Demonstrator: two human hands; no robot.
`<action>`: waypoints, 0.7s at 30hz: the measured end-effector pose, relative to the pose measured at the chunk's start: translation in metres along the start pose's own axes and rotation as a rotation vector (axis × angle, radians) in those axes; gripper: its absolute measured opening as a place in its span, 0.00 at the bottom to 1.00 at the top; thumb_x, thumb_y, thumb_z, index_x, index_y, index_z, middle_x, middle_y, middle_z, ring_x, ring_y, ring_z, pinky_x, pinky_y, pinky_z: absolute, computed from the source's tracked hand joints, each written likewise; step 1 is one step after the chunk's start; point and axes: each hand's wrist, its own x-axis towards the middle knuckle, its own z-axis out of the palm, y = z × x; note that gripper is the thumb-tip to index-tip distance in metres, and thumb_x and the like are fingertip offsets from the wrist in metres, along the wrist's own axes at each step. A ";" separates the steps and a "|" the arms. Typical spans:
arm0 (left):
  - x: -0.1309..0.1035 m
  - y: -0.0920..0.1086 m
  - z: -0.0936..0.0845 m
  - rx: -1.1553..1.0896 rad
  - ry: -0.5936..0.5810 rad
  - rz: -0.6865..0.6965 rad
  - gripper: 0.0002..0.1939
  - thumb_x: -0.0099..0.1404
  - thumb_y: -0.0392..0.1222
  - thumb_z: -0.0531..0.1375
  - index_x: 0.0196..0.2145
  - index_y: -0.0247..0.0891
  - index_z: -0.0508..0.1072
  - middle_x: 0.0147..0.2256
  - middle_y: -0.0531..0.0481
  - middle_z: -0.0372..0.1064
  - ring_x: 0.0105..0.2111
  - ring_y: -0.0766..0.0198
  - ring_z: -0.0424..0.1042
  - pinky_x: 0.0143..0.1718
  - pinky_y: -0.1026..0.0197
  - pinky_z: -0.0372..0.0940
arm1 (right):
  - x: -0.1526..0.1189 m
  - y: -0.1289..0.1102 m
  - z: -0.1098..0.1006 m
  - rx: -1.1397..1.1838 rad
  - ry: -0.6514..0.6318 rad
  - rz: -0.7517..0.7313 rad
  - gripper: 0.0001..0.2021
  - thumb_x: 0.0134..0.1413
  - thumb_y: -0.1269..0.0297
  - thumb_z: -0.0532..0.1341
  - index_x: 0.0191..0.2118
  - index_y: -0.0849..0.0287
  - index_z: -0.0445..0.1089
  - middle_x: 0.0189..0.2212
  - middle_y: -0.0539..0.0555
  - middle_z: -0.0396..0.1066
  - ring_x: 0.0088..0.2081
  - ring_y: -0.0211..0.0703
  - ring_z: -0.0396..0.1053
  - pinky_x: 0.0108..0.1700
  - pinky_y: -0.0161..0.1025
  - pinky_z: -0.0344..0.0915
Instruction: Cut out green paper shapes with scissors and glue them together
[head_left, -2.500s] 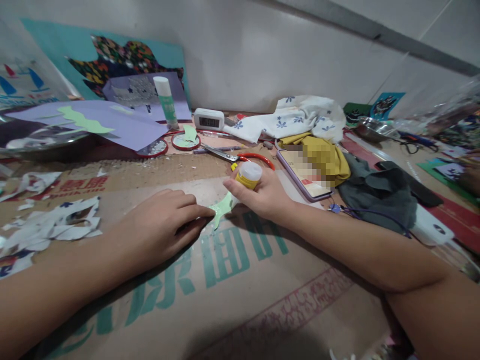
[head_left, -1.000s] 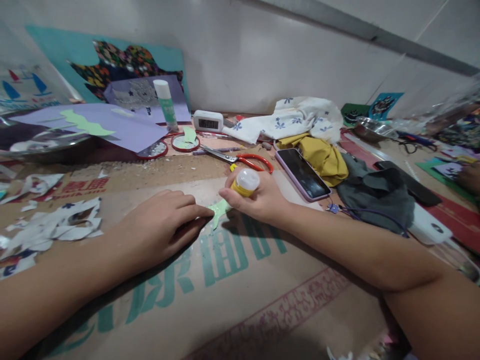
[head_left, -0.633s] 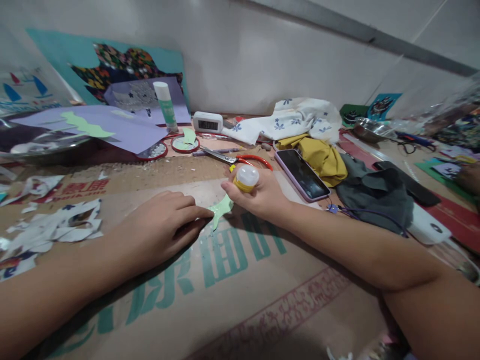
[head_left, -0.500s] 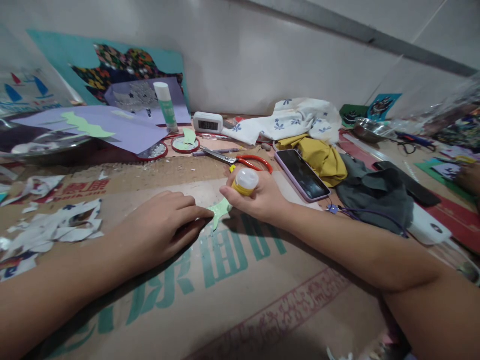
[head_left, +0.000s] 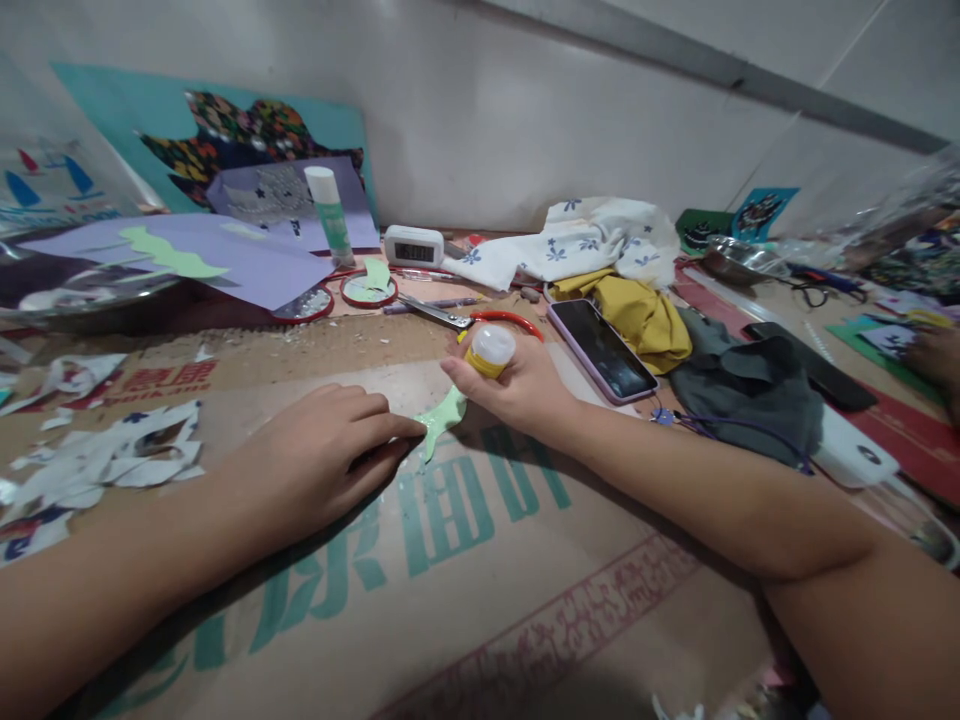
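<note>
My left hand [head_left: 322,450] lies on the cardboard, its index finger stretched out and its tip pressing the left end of a light green paper cutout [head_left: 442,418]. The thumb lies lower, apart from that finger. My right hand [head_left: 517,380] is wrapped round a glue stick [head_left: 493,350] with a yellow body and a whitish rounded end pointing up. Its lower end is hidden by the fingers, over the cutout's right end. The cutout's surface looks shiny in places. Just behind the right hand lie scissors [head_left: 506,320] with orange-red handles.
A phone [head_left: 604,350], yellow cloth [head_left: 645,325] and grey cloth [head_left: 742,385] lie to the right. Behind stand a green-white glue stick [head_left: 330,218] and a digital clock [head_left: 414,247]. Purple paper [head_left: 262,265] and fabric scraps [head_left: 112,445] are at left. Another person's hand [head_left: 934,355] is far right.
My right hand and the glue stick have shifted slightly up, uncovering a bit more of the green cutout's right end. My left hand stays in place.
</note>
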 end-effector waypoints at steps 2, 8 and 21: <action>0.000 0.000 0.000 -0.003 -0.003 -0.011 0.14 0.73 0.39 0.53 0.44 0.39 0.80 0.28 0.48 0.72 0.29 0.59 0.69 0.31 0.57 0.57 | 0.000 0.001 0.000 0.000 0.000 0.001 0.19 0.59 0.52 0.61 0.23 0.56 0.57 0.21 0.47 0.60 0.25 0.36 0.59 0.29 0.36 0.56; -0.001 0.000 0.001 0.006 -0.016 -0.014 0.13 0.72 0.38 0.54 0.45 0.41 0.79 0.29 0.49 0.72 0.30 0.59 0.70 0.31 0.57 0.58 | 0.001 0.003 0.000 -0.007 -0.003 0.007 0.20 0.60 0.52 0.61 0.23 0.56 0.57 0.20 0.46 0.59 0.25 0.36 0.59 0.30 0.36 0.56; -0.002 -0.002 0.002 0.007 -0.012 -0.003 0.13 0.72 0.38 0.54 0.45 0.40 0.79 0.30 0.48 0.73 0.30 0.58 0.70 0.32 0.57 0.58 | 0.000 0.004 0.001 0.000 0.060 -0.016 0.19 0.60 0.54 0.62 0.23 0.56 0.58 0.20 0.47 0.60 0.24 0.36 0.60 0.29 0.36 0.55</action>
